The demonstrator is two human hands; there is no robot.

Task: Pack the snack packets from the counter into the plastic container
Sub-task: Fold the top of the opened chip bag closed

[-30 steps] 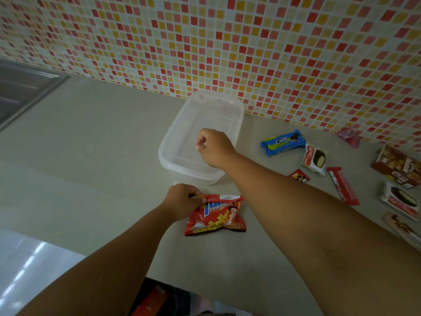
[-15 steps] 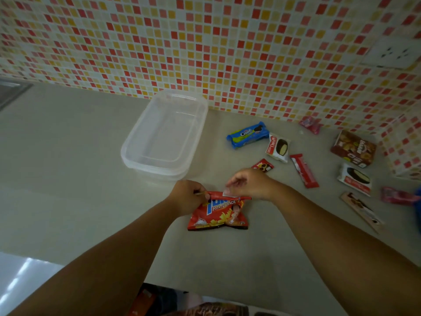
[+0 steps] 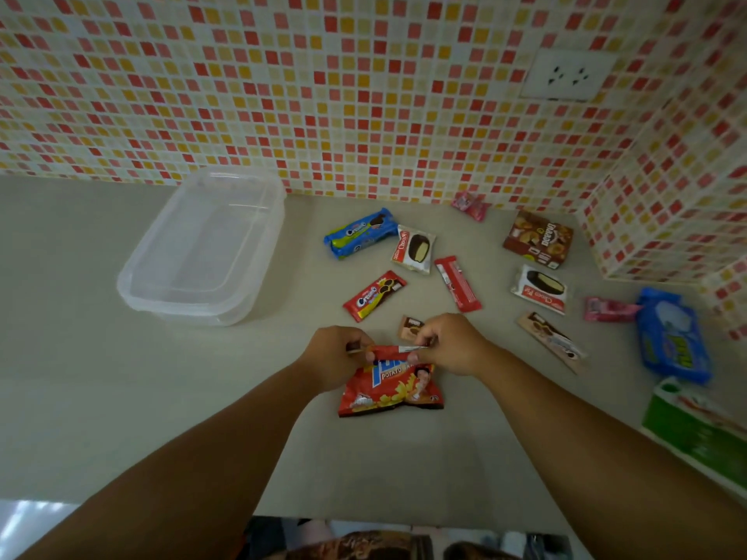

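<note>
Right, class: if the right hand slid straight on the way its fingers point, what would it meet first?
Probably the left hand: the right hand points leftward along the red potato snack bag top they both pinch.

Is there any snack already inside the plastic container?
No, the plastic container shows only its bare clear floor; the potato snack bag lies on the counter.

both arms were bare to the frame edge, no sleeves; left hand and right hand wore nothing.
</note>
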